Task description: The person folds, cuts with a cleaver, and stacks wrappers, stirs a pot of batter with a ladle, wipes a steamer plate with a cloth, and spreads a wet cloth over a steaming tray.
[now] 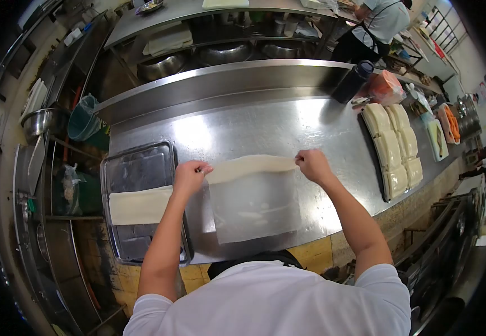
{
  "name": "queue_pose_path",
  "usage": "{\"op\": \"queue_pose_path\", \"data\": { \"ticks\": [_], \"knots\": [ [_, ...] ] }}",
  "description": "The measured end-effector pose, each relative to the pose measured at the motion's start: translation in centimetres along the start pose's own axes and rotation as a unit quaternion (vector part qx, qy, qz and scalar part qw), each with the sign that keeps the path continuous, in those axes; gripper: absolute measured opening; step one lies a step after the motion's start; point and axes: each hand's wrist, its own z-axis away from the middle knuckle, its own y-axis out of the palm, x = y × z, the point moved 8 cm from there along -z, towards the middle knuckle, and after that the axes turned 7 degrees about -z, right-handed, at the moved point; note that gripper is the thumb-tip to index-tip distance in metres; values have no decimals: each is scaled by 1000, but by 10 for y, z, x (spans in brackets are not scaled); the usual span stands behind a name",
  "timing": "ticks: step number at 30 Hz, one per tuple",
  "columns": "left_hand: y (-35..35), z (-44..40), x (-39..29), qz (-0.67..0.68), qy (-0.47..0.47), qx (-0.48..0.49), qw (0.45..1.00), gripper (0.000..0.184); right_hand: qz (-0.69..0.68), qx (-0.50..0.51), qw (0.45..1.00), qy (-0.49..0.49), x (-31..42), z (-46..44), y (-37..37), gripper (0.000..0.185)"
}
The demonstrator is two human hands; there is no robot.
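Observation:
A pale, thin dough sheet (252, 167) stretches between my two hands above the steel worktop. Its left corner is pinched in my left hand (192, 176), and my right hand (313, 166) grips the right corner with its fingers closed. Below the dough's front edge, a translucent plastic sheet (256, 210) lies flat on the metal; whether it is still joined to the dough I cannot tell. To the left, a dark tray (140, 166) carries a folded strip of dough (140, 206). My left forearm partly covers the right end of that strip and the tray's edge.
On the right of the steel worktop (265, 126) stands a tray of several plump, pale dough blocks (391, 148). A dark bottle (353, 82) and an orange-red bag (387, 88) are behind it. A raised steel ledge (226, 81) runs along the back. Another person (375, 28) stands beyond.

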Motion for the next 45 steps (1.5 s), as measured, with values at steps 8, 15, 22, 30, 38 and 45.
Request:
{"op": "queue_pose_path", "data": {
  "ticks": [8,15,22,30,38,45],
  "knots": [
    [28,117,21,-74,-3,56,996,14,22,20,998,53,-39,115,51,24],
    [25,126,6,-83,-21,25,996,16,-79,-11,996,-47,25,102,91,51],
    [11,117,-3,-57,-23,7,998,20,97,-10,995,19,-27,80,110,78],
    [-3,114,14,-38,-41,-8,998,21,142,14,989,-32,14,86,145,79],
    [-8,68,29,-21,-49,-62,997,23,115,43,977,-175,170,80,233,80],
    [66,32,35,-111,59,15,992,27,92,75,981,-157,169,66,236,78]
  ]
}}
